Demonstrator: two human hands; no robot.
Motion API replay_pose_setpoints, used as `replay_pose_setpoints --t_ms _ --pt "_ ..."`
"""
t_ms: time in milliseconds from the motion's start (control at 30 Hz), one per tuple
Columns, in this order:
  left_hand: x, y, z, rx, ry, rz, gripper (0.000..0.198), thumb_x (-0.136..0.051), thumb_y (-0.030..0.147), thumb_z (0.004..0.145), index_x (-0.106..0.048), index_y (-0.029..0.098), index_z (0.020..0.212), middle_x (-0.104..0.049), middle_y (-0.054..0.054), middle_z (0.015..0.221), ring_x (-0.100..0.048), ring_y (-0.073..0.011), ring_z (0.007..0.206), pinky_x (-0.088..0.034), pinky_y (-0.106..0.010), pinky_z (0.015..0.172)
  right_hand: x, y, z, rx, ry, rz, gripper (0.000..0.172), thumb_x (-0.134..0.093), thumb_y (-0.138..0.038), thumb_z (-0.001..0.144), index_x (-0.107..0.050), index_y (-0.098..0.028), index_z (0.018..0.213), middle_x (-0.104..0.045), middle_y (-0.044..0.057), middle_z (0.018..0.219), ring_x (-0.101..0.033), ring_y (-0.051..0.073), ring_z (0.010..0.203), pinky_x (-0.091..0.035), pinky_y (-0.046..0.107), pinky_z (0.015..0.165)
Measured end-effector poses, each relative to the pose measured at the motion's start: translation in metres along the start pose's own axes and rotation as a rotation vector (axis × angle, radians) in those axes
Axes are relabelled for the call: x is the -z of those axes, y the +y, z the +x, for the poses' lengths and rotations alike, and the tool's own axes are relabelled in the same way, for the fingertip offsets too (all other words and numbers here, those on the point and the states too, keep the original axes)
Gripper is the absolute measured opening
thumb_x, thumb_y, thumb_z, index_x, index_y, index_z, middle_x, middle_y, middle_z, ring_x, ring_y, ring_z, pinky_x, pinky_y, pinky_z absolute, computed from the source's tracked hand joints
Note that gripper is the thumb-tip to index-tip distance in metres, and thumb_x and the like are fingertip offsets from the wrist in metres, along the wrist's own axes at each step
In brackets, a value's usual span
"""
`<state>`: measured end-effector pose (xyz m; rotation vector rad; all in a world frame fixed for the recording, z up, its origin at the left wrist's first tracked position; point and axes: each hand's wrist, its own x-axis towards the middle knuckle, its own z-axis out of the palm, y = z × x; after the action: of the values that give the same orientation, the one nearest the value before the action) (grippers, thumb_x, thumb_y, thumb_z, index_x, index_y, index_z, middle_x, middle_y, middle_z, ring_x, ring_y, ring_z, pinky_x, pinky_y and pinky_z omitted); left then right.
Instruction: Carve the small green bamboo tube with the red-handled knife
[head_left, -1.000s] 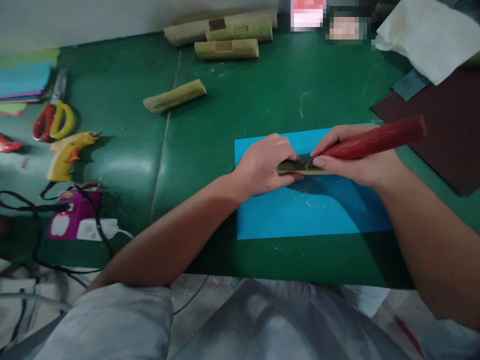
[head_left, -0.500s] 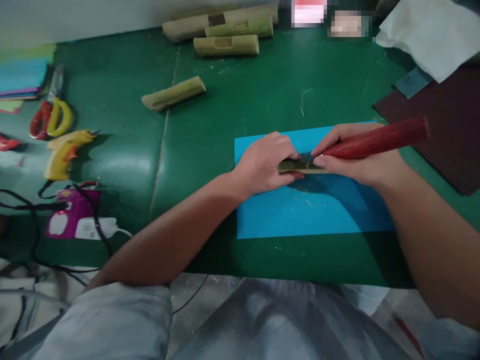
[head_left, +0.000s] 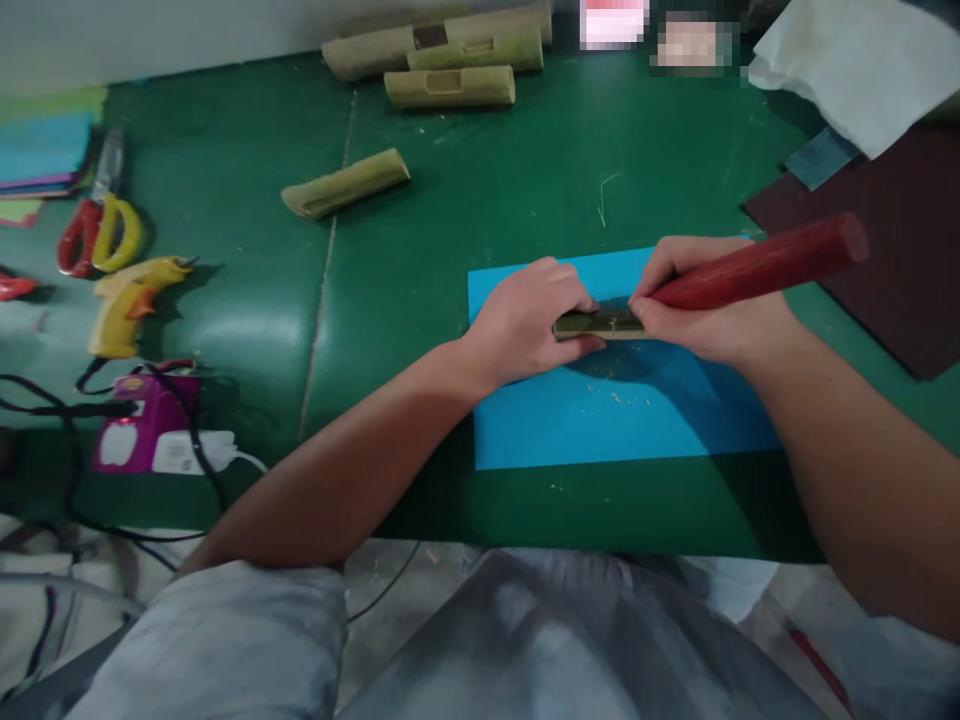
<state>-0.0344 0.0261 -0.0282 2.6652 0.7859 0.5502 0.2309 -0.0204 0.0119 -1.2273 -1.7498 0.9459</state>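
My left hand [head_left: 521,320] is closed around the left end of a short bamboo piece [head_left: 609,325], thumb on the near side and fingers on the far side. The piece lies level over a blue sheet [head_left: 555,430]. In my right hand [head_left: 727,330] is a carving tool with a thick red handle [head_left: 772,260], its butt tilted up to the right. Pinched fingers grip it low down, close to the bamboo's right part. The tool's tip is hidden by the fingers. Small pale shavings are scattered on the sheet just below the bamboo.
Several notched bamboo tubes [head_left: 450,88] lie at the back, and one tube [head_left: 346,184] lies nearer. At left are scissors [head_left: 112,235], a yellow glue gun [head_left: 135,305] and a purple power block [head_left: 142,425] with cables. Dark red sheets [head_left: 892,260] and white paper [head_left: 855,70] are at right.
My right hand has shifted slightly right along the bamboo, uncovering more of its middle, and the red handle's butt has swung toward me. My left hand keeps its hold.
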Motion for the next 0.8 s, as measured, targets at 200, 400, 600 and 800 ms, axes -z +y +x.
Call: replay_pose_setpoints --t_ms 200,400,600,800 --pt "0.0013 -0.0016 0.0017 -0.011 -0.02 -0.001 0.031 -0.084 0.053 0.112 -0.081 0.022 0.114 -0.083 -0.007 0.107 -0.077 -0.0295 0.104 -0.058 -0.046 0.094 0.0028 0.0029 -0.0027 0.015 0.071 -0.001 0.024 -0.084 -0.036 0.082 -0.064 -0.031 0.07 -0.062 -0.001 0.068 -0.052 0.019 0.063 -0.04 0.04 0.059" --pt "0.0008 -0.0015 0.0022 -0.017 -0.026 0.022 0.031 -0.083 0.053 0.113 -0.083 0.022 0.117 -0.084 -0.008 0.109 -0.078 -0.0302 0.105 -0.057 -0.047 0.094 0.0063 0.004 -0.003 0.026 0.123 -0.026 0.038 -0.089 -0.037 0.085 -0.057 -0.032 0.066 -0.059 0.002 0.07 -0.051 0.021 0.066 -0.042 0.043 0.063" --pt "-0.0007 -0.0006 -0.0006 -0.034 0.031 0.043 0.03 -0.085 0.051 0.112 -0.086 0.022 0.119 -0.084 -0.01 0.114 -0.078 -0.032 0.108 -0.057 -0.048 0.094 0.0063 0.0049 -0.004 0.046 0.158 0.016 0.03 -0.087 -0.04 0.09 -0.065 -0.032 0.072 -0.063 0.001 0.072 -0.06 0.022 0.068 -0.049 0.043 0.065" --pt "-0.0016 -0.0036 -0.0013 -0.047 0.047 0.025 0.028 -0.083 0.049 0.111 -0.085 0.022 0.119 -0.084 -0.009 0.112 -0.077 -0.0298 0.104 -0.058 -0.047 0.092 0.0055 0.0058 -0.0032 0.002 0.109 0.002 0.031 -0.091 -0.045 0.093 -0.069 -0.033 0.075 -0.068 0.004 0.077 -0.067 0.027 0.072 -0.058 0.05 0.069"
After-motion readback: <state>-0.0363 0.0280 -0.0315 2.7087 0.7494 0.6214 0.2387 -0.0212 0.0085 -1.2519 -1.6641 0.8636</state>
